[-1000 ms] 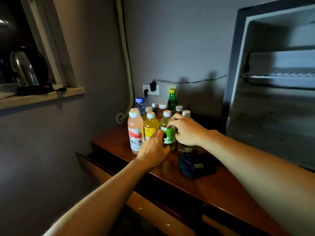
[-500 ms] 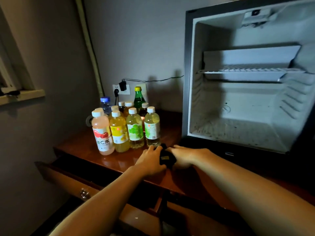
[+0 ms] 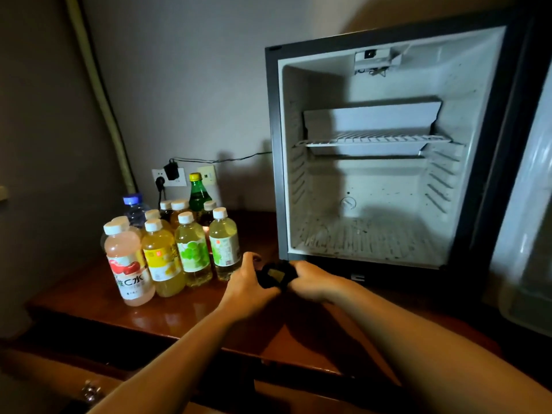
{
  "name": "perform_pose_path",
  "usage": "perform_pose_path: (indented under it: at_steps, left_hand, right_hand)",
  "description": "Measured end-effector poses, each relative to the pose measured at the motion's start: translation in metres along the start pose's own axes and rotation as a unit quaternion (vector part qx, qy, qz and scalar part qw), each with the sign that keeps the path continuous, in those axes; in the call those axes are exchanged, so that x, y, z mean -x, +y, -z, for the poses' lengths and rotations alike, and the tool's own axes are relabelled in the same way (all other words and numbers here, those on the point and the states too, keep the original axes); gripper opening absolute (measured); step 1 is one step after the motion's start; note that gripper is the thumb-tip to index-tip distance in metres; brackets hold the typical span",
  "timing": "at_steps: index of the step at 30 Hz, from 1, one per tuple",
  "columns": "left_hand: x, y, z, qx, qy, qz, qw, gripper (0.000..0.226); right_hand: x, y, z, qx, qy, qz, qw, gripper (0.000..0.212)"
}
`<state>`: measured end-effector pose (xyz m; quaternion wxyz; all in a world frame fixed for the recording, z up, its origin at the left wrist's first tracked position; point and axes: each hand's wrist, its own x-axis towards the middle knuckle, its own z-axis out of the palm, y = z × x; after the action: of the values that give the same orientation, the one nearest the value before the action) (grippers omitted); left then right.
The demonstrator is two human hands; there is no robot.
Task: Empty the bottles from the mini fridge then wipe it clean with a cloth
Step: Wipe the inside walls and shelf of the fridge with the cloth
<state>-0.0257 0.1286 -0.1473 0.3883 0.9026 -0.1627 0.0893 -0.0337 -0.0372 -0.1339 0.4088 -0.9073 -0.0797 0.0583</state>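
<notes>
Cloth (image 3: 274, 276): dark, bunched, mostly hidden, gripped between left hand (image 3: 249, 286) and right hand (image 3: 310, 282) at fridge (image 3: 276, 174) front; bottles (image 3: 176, 249) crowded the desk's (image 3: 89, 291) left.

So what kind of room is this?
Probably a hotel room or bedroom: a small open mini fridge sits on a glossy wooden desk, with bottled drinks beside white wall sockets.

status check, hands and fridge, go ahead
Left hand and right hand both grip dark bunched cloth. White mini fridge open, no bottles inside, floor speckled. Plastic drink bottles grouped on wooden desk. Path clear.
</notes>
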Motion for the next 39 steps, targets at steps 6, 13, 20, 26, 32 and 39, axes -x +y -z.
perform_pose_path:
  at_steps: [6, 13, 20, 26, 32, 39]
  left_hand:
    - [-0.009, 0.039, -0.022, 0.125, 0.044, 0.039, 0.990, 0.026]
    - [-0.014, 0.082, -0.044, 0.231, 0.035, 0.040, 0.972, 0.039]
    - [-0.033, 0.117, -0.071, 0.303, -0.062, 0.072, 0.948, 0.074]
    - [-0.054, 0.156, -0.088, 0.320, -0.103, 0.028, 0.941, 0.031]
    - [-0.084, 0.172, -0.114, 0.340, -0.061, 0.024, 0.938, 0.024]
    - [-0.121, 0.176, -0.141, 0.269, -0.120, -0.071, 0.953, 0.062]
  right_hand:
    - [0.012, -0.001, 0.024, -0.316, 0.073, -0.059, 0.944, 0.033]
    - [0.032, 0.014, 0.053, -0.395, 0.130, -0.040, 0.908, 0.021]
    - [0.044, 0.029, 0.095, -0.311, 0.354, -0.095, 0.877, 0.026]
    - [0.056, 0.047, 0.124, -0.322, 0.370, -0.106, 0.865, 0.025]
    - [0.065, 0.051, 0.145, -0.347, 0.336, -0.082, 0.872, 0.039]
    - [0.039, 0.072, 0.173, -0.060, 0.472, -0.103, 0.873, 0.021]
